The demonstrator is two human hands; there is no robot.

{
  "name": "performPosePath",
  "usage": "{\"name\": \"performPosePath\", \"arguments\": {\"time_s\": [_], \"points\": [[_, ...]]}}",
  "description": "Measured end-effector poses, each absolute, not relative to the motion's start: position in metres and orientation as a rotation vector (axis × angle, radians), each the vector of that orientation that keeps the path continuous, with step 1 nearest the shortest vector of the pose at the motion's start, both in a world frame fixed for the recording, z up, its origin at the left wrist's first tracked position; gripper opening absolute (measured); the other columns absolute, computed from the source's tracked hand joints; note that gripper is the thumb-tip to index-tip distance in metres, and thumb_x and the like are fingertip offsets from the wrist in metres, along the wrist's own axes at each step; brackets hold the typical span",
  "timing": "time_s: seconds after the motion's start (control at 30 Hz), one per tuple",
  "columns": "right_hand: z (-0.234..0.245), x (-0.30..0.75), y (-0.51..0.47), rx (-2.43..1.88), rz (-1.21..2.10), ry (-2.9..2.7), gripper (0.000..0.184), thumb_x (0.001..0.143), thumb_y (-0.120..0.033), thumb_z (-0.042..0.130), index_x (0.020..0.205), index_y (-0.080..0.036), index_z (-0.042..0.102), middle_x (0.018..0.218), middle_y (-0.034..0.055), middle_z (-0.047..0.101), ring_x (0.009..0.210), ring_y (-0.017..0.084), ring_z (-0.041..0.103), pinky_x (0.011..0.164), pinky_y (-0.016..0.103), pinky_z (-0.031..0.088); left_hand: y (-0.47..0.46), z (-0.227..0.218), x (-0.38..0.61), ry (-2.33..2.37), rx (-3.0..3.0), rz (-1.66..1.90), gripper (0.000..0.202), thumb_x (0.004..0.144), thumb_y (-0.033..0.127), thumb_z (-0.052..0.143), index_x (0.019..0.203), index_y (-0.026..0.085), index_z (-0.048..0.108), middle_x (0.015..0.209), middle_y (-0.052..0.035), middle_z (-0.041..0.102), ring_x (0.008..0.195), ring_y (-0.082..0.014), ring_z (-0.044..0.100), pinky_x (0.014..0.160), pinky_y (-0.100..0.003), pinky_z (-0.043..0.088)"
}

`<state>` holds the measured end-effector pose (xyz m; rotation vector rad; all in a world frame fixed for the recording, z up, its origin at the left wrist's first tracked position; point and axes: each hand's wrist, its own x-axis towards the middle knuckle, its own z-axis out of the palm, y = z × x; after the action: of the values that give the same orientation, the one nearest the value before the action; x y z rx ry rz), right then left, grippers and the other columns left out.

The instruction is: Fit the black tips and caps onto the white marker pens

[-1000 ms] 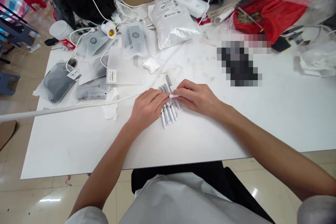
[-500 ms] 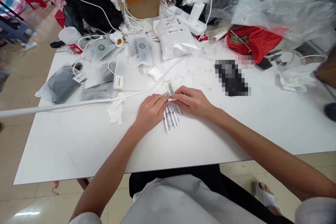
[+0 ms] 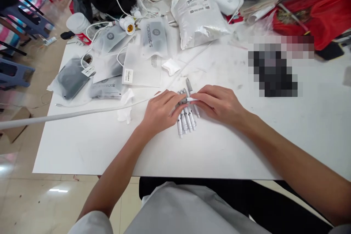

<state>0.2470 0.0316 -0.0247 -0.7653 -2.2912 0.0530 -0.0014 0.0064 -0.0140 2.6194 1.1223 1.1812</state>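
Between my two hands a white and silver pen (image 3: 189,99) is held level, just above several similar pens (image 3: 185,121) lying side by side on the white table (image 3: 219,153). My left hand (image 3: 164,109) pinches its grey end between thumb and fingers. The white end sits in the fingertips of my right hand (image 3: 219,102). One more pen (image 3: 188,85) lies at the right of the row, its grey end pointing away from me and set a little apart. My fingers hide parts of the held pen and of the row.
A white cable (image 3: 82,112) crosses the table at left. Beyond it lie frosted packages (image 3: 72,76), a crumpled tissue (image 3: 126,106) and a white parcel (image 3: 201,20). A blurred-out dark object (image 3: 274,73) and a red bag (image 3: 323,11) are at right.
The view has shifted, so the table things appear larger. My hands have drawn slightly apart, and more of the held pen shows between them.
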Motion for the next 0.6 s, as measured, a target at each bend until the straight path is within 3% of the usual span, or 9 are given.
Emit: {"name": "performPosePath", "arguments": {"time_s": [0.17, 0.4, 0.6], "points": [[-0.0254, 0.2478, 0.0338, -0.815, 0.032, -2.286, 0.014, 0.109, -0.029, 0.061, 0.107, -0.025, 0.074, 0.092, 0.0045, 0.075, 0.074, 0.015, 0.065, 0.068, 0.029, 0.053, 0.0051, -0.0107, -0.0005, 1.145, 2.578, 1.123, 0.015, 0.109, 0.022, 0.061, 0.116, 0.019, 0.074, 0.098, -0.0066, 0.080, 0.086, -0.0168, 0.073, 0.075, -0.030, 0.056], [-0.0218, 0.2479, 0.0338, -0.741, 0.042, -2.299, 0.012, 0.109, -0.030, 0.064, 0.107, -0.023, 0.073, 0.089, 0.0044, 0.075, 0.076, 0.016, 0.067, 0.070, 0.031, 0.054, 0.0052, -0.0132, 0.0023, 1.108, 2.564, 1.271, 0.010, 0.105, 0.016, 0.068, 0.111, 0.020, 0.074, 0.095, -0.0040, 0.079, 0.085, -0.0149, 0.072, 0.075, -0.028, 0.056], [-0.0240, 0.2466, 0.0338, -0.733, 0.032, -2.276, 0.008, 0.107, -0.029, 0.066, 0.109, -0.025, 0.072, 0.087, 0.0033, 0.075, 0.074, 0.018, 0.068, 0.068, 0.032, 0.056, 0.0048, -0.0140, 0.0014, 1.150, 2.539, 1.182, 0.013, 0.108, 0.025, 0.065, 0.118, 0.020, 0.072, 0.100, -0.0054, 0.080, 0.090, -0.0163, 0.074, 0.080, -0.029, 0.057]]}}
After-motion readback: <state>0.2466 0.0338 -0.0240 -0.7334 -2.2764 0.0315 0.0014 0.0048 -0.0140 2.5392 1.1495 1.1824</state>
